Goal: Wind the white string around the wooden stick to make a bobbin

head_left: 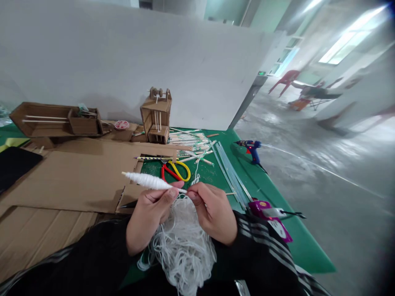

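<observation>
My left hand (150, 218) is closed on a thin stick wound with white string (147, 180), forming a spindle that points up and left. My right hand (214, 211) pinches the stick's other end, where the string runs off. A loose tangle of white string (183, 244) lies below both hands, against my dark striped sleeves.
Flat cardboard sheets (77, 176) cover the green table's (274, 189) left side. Red and yellow scissors (175, 170), a pencil (152, 158), clear glue sticks (230, 172), a blue glue gun (252, 149), a purple packet (271, 213), a small cardboard tower (156, 117) and a cardboard box (55, 121) lie around.
</observation>
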`<state>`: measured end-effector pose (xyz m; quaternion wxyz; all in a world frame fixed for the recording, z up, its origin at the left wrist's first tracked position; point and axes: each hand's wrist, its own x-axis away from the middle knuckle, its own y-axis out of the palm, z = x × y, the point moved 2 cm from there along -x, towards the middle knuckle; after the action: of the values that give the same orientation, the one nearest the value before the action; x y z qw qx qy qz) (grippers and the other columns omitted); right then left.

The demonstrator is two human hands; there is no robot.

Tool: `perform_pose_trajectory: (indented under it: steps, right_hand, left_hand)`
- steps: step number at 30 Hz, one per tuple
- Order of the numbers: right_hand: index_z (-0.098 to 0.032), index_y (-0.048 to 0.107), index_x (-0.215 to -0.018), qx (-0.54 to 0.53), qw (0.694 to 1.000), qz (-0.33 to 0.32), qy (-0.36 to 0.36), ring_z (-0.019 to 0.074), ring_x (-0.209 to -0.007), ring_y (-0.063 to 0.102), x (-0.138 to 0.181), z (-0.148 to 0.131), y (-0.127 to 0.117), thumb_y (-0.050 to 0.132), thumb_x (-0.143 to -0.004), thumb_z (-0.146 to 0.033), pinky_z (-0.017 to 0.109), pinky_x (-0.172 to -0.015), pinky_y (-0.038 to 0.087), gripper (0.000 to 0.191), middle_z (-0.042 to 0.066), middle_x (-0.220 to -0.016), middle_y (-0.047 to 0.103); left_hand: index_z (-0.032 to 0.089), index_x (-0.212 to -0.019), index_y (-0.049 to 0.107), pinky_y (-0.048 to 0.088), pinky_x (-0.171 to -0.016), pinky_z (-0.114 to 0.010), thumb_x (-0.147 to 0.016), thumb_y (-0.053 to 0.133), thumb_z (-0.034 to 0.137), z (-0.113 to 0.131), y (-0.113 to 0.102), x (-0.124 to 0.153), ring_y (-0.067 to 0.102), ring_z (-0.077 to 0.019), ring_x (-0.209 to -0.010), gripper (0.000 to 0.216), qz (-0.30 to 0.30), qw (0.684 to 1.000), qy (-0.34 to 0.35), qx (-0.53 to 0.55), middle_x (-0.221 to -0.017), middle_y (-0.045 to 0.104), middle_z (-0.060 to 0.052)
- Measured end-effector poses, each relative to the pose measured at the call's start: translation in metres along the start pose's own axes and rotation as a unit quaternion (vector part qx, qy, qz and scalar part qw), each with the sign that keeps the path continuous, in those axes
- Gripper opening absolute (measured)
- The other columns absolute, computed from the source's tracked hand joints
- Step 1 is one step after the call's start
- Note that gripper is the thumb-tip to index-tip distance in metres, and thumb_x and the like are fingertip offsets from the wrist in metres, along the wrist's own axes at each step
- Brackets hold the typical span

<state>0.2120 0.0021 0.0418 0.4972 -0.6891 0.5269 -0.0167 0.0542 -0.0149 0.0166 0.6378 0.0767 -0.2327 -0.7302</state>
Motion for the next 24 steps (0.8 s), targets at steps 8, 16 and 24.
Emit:
perform_pose_trajectory:
  steps: [8, 16, 24]
  right_hand:
    - [-0.020, 0.050, -0.089, -0.032, 0.999, 0.007, 0.017, 0.0150, -0.062, 0.055, 0.0014, 0.0014, -0.0001, 0.046, -0.094, -0.019, 0.027, -0.057, 0.040, 0.006, 0.002, -0.073, 0.060]
    - [-0.019, 0.052, -0.095, -0.030, 0.999, -0.003, 0.031, 0.0161, -0.064, 0.056, 0.0009, 0.0020, -0.0002, 0.049, -0.094, -0.025, 0.028, -0.059, 0.041, 0.007, 0.003, -0.075, 0.062]
    - [-0.019, 0.053, -0.084, -0.016, 1.000, 0.004, 0.004, 0.0166, -0.065, 0.054, 0.0002, 0.0022, -0.0012, 0.041, -0.096, -0.018, 0.030, -0.061, 0.039, 0.017, 0.004, -0.072, 0.061]
  left_hand:
    - [0.014, -0.112, 0.072, 0.011, -0.042, -0.021, -0.083, 0.069, 0.042, 0.0006, -0.0001, -0.0006, 0.012, -0.0043, -0.045, 0.040, 0.011, 1.000, 0.006, -0.004, -0.052, 0.018, 0.011]
    - [0.015, -0.115, 0.070, 0.011, -0.042, -0.020, -0.084, 0.068, 0.043, 0.0036, 0.0004, -0.0006, 0.012, -0.0049, -0.046, 0.042, 0.010, 1.000, 0.006, -0.003, -0.054, 0.018, 0.011]
    - [0.014, -0.115, 0.071, 0.010, -0.042, -0.020, -0.084, 0.068, 0.042, 0.0027, 0.0004, -0.0009, 0.012, -0.0043, -0.046, 0.042, 0.009, 1.000, -0.001, 0.004, -0.054, 0.017, 0.011]
